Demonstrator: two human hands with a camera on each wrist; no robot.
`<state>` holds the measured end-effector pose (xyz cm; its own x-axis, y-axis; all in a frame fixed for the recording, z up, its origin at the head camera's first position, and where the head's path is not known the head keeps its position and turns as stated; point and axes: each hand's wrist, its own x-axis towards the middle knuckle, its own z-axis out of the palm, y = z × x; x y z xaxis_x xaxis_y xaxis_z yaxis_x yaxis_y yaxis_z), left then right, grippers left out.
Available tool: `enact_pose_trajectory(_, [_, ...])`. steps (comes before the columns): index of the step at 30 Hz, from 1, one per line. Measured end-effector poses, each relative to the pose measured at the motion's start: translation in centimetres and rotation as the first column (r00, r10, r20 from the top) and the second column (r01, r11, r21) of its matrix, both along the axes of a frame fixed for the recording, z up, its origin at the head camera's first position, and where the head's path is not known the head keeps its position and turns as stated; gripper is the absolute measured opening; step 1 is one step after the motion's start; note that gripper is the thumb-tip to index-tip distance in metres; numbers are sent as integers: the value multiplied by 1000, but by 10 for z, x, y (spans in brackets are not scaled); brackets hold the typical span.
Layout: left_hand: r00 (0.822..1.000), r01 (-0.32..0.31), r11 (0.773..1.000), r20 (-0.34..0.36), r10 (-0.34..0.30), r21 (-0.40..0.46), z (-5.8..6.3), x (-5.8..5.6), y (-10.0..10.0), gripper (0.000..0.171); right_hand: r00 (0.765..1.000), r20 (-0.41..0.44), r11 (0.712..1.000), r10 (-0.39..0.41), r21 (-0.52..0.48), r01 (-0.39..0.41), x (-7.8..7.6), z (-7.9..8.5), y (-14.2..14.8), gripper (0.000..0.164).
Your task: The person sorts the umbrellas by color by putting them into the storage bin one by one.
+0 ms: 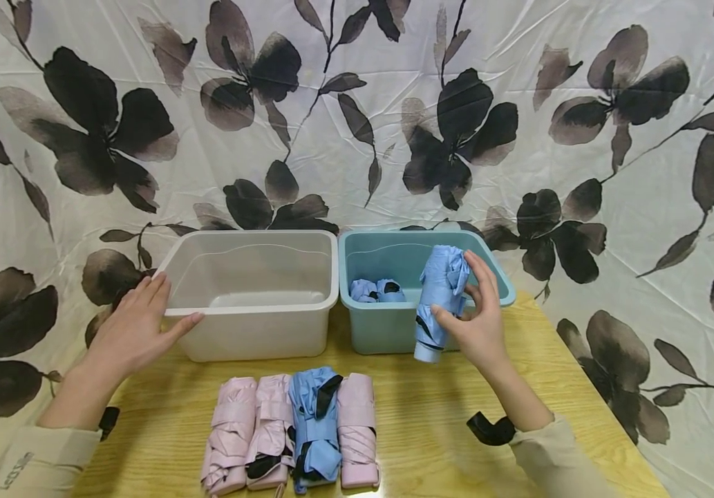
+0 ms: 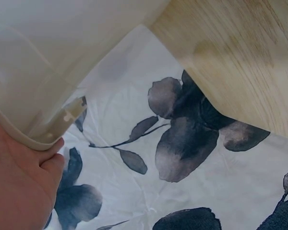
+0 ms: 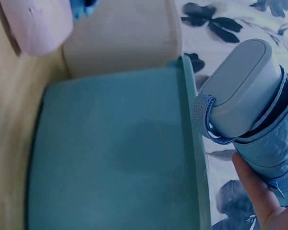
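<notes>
In the head view my right hand [image 1: 481, 321] grips a blue folded umbrella [image 1: 440, 297] between thumb and fingers, tilted over the front rim of the blue bin [image 1: 388, 332]. The right wrist view shows the umbrella's pale handle [image 3: 242, 81] with its wrist strap. Inside the blue bin lie blue umbrellas [image 1: 378, 290]. With fingers fairly straight, my left hand [image 1: 135, 328] rests on the left corner of the white bin [image 1: 257, 335]. On the table in front, pink umbrellas [image 1: 230, 432] and one blue umbrella [image 1: 316, 429] lie side by side in a row.
Both bins stand next to each other on a wooden table [image 1: 444, 422]. A white cloth with dark flowers [image 1: 357, 187] hangs behind and at the sides. The table's right edge slopes away beyond my right arm.
</notes>
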<state>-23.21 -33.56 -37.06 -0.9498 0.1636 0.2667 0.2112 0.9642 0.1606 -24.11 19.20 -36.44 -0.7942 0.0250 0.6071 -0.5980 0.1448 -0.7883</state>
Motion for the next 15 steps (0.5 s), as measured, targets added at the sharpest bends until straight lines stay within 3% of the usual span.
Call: enact_pose_trajectory(15, [1000,-7,1000,-8,7,5,0,1,0,99,990,109,995,-93,44,88,-55,29,9,87])
